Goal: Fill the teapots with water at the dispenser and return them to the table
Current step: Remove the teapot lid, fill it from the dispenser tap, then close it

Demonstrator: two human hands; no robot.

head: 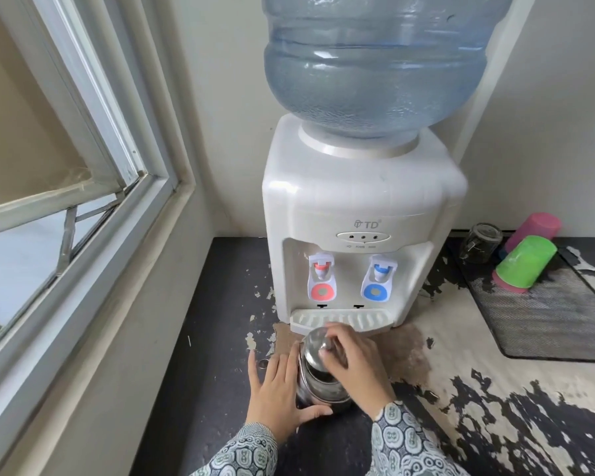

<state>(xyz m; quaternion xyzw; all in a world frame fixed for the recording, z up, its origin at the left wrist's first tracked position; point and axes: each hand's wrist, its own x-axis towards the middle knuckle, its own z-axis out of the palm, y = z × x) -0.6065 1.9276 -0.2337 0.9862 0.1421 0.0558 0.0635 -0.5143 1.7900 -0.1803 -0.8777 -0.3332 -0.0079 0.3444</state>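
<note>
Low in the frame's centre, the left hand (278, 389) lies open, palm and thumb against the left side of the steel teapot (318, 383). Right of it, the right hand (352, 355) pinches the lid (315, 341) knob, below the dispenser (358, 214) tray.

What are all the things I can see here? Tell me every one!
water bottle: one, clear blue, upside down on top of the dispenser
dispenser: one, white, at the back of the counter
taps: two, red and blue, on the dispenser's front
drip tray: one, white, under the taps
teapot: one, shiny metal, on the counter in front of the drip tray
cups: two, green and pink, lying at the right
jar: one, dark glass, beside the cups
mat: one, dark mesh, on the right
counter: one, black, peeling
window: one, white frame, at the left
left hand: against the teapot's side
right hand: on the teapot's lid
</note>
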